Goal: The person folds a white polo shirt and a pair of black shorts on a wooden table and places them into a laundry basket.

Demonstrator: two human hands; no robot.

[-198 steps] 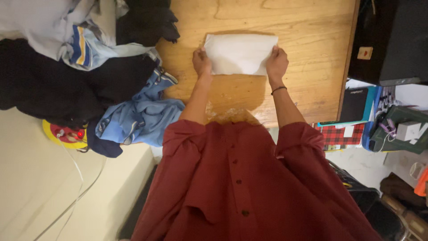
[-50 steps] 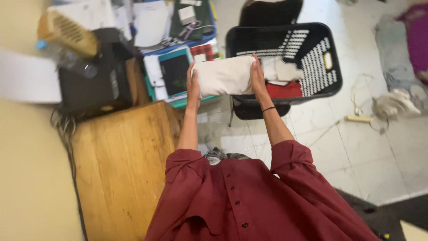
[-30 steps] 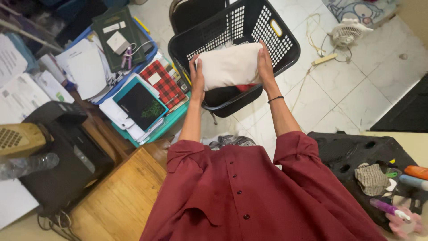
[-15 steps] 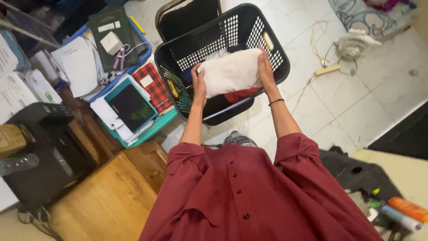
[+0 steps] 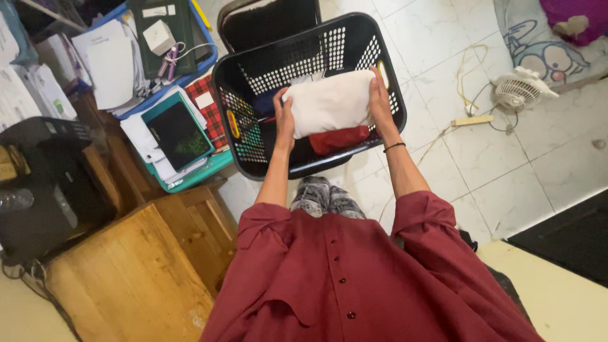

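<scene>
Both arms outstretched; left hand [image 5: 284, 119], right hand [image 5: 381, 101], fingers clamped inward

One basket [image 5: 354, 33], one fan [image 5: 518, 92]

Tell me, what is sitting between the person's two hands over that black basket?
In the head view, a folded white cloth spans the gap between the left hand and right hand, above the black laundry basket.

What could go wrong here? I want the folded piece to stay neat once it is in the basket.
The folded white cloth is gripped only at its ends by the left hand and right hand, so its middle could sag and unfold. The red garment beneath lies uneven in the black basket, so the cloth might settle tilted or slide off it.
</scene>
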